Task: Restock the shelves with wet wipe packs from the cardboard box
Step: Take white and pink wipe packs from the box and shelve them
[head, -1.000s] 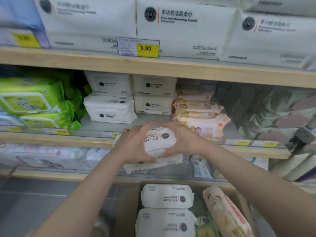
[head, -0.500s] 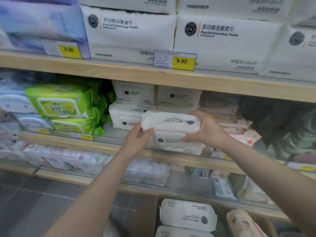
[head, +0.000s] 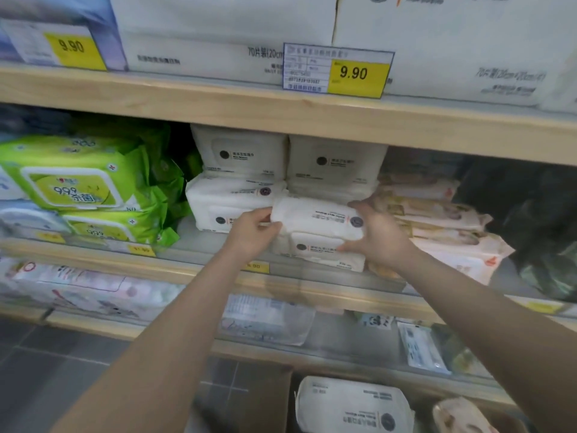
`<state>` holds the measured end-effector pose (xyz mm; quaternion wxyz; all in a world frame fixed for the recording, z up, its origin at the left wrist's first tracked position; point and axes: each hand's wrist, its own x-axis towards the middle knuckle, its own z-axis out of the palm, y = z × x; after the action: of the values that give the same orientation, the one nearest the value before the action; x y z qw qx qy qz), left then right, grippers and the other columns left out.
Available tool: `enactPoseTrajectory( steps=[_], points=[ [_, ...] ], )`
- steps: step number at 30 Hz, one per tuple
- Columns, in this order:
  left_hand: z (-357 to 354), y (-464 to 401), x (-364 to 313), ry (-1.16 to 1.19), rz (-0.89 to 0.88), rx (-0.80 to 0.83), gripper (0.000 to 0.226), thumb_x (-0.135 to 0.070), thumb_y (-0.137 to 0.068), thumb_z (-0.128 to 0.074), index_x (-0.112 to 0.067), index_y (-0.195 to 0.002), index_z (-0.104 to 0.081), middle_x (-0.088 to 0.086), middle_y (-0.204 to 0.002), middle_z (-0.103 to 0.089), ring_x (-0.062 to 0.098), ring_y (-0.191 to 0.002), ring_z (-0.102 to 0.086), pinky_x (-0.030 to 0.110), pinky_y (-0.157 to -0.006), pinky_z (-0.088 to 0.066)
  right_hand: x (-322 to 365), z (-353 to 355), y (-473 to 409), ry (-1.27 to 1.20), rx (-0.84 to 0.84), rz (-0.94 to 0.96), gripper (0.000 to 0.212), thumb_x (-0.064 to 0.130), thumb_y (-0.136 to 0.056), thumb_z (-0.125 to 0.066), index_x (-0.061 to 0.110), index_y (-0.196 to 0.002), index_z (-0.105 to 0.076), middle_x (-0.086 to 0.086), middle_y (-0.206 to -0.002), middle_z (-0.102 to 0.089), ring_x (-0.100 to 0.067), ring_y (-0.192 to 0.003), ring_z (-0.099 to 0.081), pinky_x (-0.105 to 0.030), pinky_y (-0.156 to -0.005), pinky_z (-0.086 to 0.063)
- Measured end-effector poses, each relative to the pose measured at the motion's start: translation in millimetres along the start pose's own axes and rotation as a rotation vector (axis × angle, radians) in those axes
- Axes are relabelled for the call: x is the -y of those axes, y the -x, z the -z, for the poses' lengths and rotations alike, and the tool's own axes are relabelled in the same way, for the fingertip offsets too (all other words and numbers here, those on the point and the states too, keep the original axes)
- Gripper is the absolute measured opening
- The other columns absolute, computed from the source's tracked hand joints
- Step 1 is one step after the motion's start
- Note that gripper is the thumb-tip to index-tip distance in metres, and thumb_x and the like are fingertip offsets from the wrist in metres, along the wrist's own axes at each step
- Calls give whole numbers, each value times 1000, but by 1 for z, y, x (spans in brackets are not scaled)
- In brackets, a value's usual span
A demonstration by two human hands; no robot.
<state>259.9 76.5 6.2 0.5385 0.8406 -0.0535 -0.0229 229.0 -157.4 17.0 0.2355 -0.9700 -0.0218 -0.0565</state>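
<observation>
Wooden store shelving fills the whole view, and the middle shelf [head: 218, 270] is where you're working, so here's how I'd finish this placement cleanly.

Your left hand [head: 249, 232] is pinching the left end of the white wet wipe pack [head: 315, 218], fingers curled over its edge, and your right hand [head: 379, 237] is spread wider, cupping the right end with the thumb reaching down onto the pack underneath [head: 321, 250]. So both hands are closed on the same pack, which sits on top of that lower one at the front of the shelf, just in front of the stacked white packs [head: 240, 182] further back.

Tips from me:
- These soft packs squish, so press from the ends like you're doing, not the middle, or the top will bulge and slide.
- Square it up with the pack below before letting go. Right now it looks a bit skewed, label end angled toward you.
- Watch the right side: the peach-coloured packs [head: 437, 220] are touching or nearly touching your right hand, and they look loosely piled. Easy to nudge them off.
- Green packs [head: 81, 185] on the left are well apart, no worry there.
- Release one hand at a time, I'd guess left first, so the pack doesn't tip forward over the shelf lip.

More white packs wait in the cardboard box [head: 265, 398] below, one of them [head: 352, 404] showing at the bottom, so there's plenty left to go.
</observation>
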Motion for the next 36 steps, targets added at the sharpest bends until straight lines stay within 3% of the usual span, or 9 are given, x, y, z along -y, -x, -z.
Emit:
enactPoseTrajectory(
  steps=[4,7,9,13,17,22,28,32,36],
  points=[
    [2,-13,3,-522,-296,-305,38,-12,-85,-55,-16,-122,-59,11,-123,-55,32,-111,-50,43,-93,-44,11,-7,-2,458,-70,234,79,35,-78,-70,23,-145,-30,-6,-152,-26,-28,-141,-18,-48,-116,-6],
    [-2,-23,19,-902,-249,-212,67,-19,-84,-54,-34,-143,-28,8,-152,-20,36,-138,-15,57,-103,-30,26,-23,-3,539,26,279,86,41,-84,-64,36,-148,-7,1,-157,-11,-27,-145,-7,-57,-115,-6],
    [-5,-26,35,-994,-223,-154,77,-23,-83,-56,-40,-145,-13,2,-156,-6,34,-142,1,60,-103,-28,25,-35,-7,588,16,265,85,40,-84,-63,38,-147,-6,1,-157,-12,-30,-144,-10,-60,-113,-12],
    [0,-32,41,-987,-260,-165,81,-18,-80,-58,-39,-145,-15,1,-154,-11,35,-141,3,61,-107,-22,12,-42,-26,671,-75,222,91,22,-82,-68,39,-145,-4,-2,-155,-19,-37,-140,-20,-65,-106,-21],
    [1,-36,45,-953,-280,-200,81,-15,-75,-60,-36,-144,-24,6,-151,-21,38,-140,-4,64,-104,-25,11,-51,-36,704,-107,171,89,24,-84,-64,36,-145,0,-5,-155,-15,-40,-138,-20,-64,-102,-24],
    [4,-35,47,-990,-297,-182,83,-22,-73,-64,-36,-144,-23,8,-150,-22,40,-139,-8,66,-100,-29,25,-56,-38,657,-121,107,91,8,-82,-58,33,-147,0,-8,-156,-6,-42,-139,-13,-66,-104,-19],
    [-8,-22,22,-972,-218,-170,76,-32,-83,-55,-32,-148,-15,13,-152,-17,36,-141,-7,61,-108,-20,20,-35,-36,505,5,165,81,34,-88,-59,36,-148,-5,-2,-157,-12,-35,-141,-14,-59,-112,-14],
    [-52,-6,-17,-810,-594,-218,63,-43,-84,-43,-9,-137,-41,24,-137,-43,39,-130,-35,55,-105,-32,-19,12,-3,384,-91,198,64,48,-90,-49,31,-146,-24,-1,-154,-23,-26,-143,-15,-54,-115,-8],
    [-116,2,-67,-694,-749,29,69,-50,-85,-40,-7,-138,-41,19,-143,-39,35,-135,-31,44,-113,-26,-87,60,32,323,-171,-39,68,64,-82,-28,30,-141,-37,-1,-149,-33,-25,-139,-25,-50,-112,-14]
  ],
)
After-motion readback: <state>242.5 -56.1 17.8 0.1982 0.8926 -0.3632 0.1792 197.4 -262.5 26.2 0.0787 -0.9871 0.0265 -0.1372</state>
